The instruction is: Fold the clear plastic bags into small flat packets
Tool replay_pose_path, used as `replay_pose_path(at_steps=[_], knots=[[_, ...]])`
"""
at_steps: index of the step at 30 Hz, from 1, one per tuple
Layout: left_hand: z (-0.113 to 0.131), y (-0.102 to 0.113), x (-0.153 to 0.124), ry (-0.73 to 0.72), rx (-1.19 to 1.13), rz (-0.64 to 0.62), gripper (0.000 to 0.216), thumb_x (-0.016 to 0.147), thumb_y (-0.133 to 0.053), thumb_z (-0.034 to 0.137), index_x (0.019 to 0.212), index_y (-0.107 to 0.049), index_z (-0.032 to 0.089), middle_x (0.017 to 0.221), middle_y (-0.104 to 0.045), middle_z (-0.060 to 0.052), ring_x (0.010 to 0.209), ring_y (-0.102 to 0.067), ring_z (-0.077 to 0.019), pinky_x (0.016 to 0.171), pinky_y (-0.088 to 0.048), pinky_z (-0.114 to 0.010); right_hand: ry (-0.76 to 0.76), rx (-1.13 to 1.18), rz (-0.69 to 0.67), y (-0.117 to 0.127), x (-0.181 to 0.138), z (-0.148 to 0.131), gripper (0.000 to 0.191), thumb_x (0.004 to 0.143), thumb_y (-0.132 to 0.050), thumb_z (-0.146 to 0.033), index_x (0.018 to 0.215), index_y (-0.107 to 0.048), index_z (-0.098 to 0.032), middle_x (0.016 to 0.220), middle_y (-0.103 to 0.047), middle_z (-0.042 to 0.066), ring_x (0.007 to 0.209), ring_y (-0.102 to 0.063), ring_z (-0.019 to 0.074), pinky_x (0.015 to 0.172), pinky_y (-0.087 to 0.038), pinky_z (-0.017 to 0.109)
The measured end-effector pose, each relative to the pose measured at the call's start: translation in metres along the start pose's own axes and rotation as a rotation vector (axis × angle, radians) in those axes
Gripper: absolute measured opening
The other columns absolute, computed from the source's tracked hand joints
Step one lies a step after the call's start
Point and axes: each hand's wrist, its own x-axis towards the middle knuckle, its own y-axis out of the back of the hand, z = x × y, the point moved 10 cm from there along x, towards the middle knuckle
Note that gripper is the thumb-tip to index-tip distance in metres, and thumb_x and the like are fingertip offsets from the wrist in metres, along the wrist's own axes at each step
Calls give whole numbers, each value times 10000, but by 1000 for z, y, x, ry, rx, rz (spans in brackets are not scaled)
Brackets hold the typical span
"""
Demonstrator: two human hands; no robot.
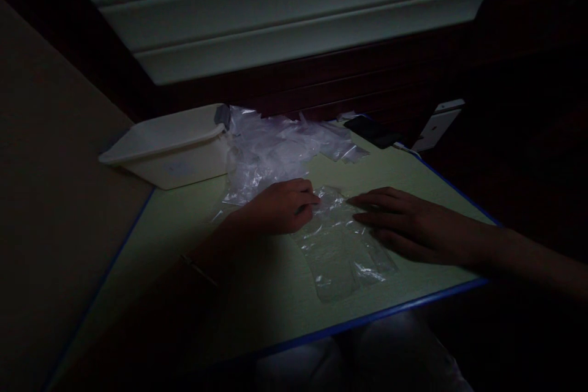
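Note:
A clear plastic bag lies spread on the light green table, its film creased and shiny. At its upper left edge is my left hand, fingers curled and closed on the film. My right hand rests on the other side, fingers stretched out, with the tips touching the bag's upper right edge. Just beyond my left hand a loose heap of similar clear bags spreads over the table. The scene is dim, so the exact grip of the left fingertips is hard to see.
A white plastic bin stands at the far left beside the heap. At the back right lie a dark phone-like object and a white cable, near an upright white box. A blue edge borders the table.

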Motion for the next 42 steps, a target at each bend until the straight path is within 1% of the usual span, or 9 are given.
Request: replay_pose_path(at_steps=[5,13,22,25,29,31,34,38,42], knots=[[0,0,0,4,4,0,310,893,-478,203,1133,-673,180,1003,-630,-79,894,-599,-173,802,-498,-300,11,21,18,4,-3,-4,433,888,-552,-246,1320,-568,-215,1424,-496,94,1310,-426,279,1029,-436,455],[2,2,0,-16,-27,13,306,881,-482,187,1113,-681,161,989,-633,-88,879,-597,-170,784,-494,-299,5,33,-67,2,-22,-24,475,877,-571,-227,1350,-538,-245,1407,-528,51,1333,-423,275,1024,-467,453],[1,1,0,-25,-30,25,296,894,-470,204,1098,-683,175,974,-634,-85,873,-597,-174,774,-493,-307,28,67,-123,8,-49,-43,630,829,-608,-235,1429,-436,-321,1407,-519,4,1334,-432,263,1016,-519,396],[1,2,0,-25,-28,24,297,889,-473,194,1101,-681,174,982,-635,-84,881,-597,-172,790,-491,-307,-52,147,-55,18,-37,-28,561,853,-585,-244,1393,-474,-344,1358,-571,7,1282,-496,273,1014,-506,426],[2,3,0,-16,-17,20,296,900,-462,203,1098,-680,168,978,-635,-84,882,-599,-167,789,-490,-290,-358,251,106,26,-7,31,428,894,-534,-363,1306,-540,-248,1281,-618,77,1069,-639,260,876,-553,393],[2,2,0,-14,-9,21,296,901,-463,202,1100,-680,169,984,-634,-82,894,-599,-168,795,-489,-285,-428,278,117,24,15,52,436,904,-501,-409,1275,-546,-184,1264,-619,115,1007,-655,249,809,-559,360],[2,1,0,-13,0,16,297,894,-473,195,1107,-679,170,988,-629,-78,907,-597,-170,809,-489,-288,-426,178,-8,14,54,62,500,874,-525,-403,1266,-522,-93,1128,-670,159,948,-656,254,786,-524,342],[2,0,0,-17,8,22,305,885,-478,192,1119,-673,170,986,-622,-76,912,-593,-175,813,-492,-296,-529,58,-213,-2,81,71,572,794,-592,-472,1192,-570,-63,971,-702,163,788,-657,255,625,-473,313],[0,-1,0,-10,6,23,306,881,-477,193,1111,-678,174,974,-618,-74,890,-594,-170,798,-493,-292,-509,90,-282,-11,87,70,365,778,-595,-431,950,-675,-118,825,-699,110,680,-623,221,554,-404,295]])
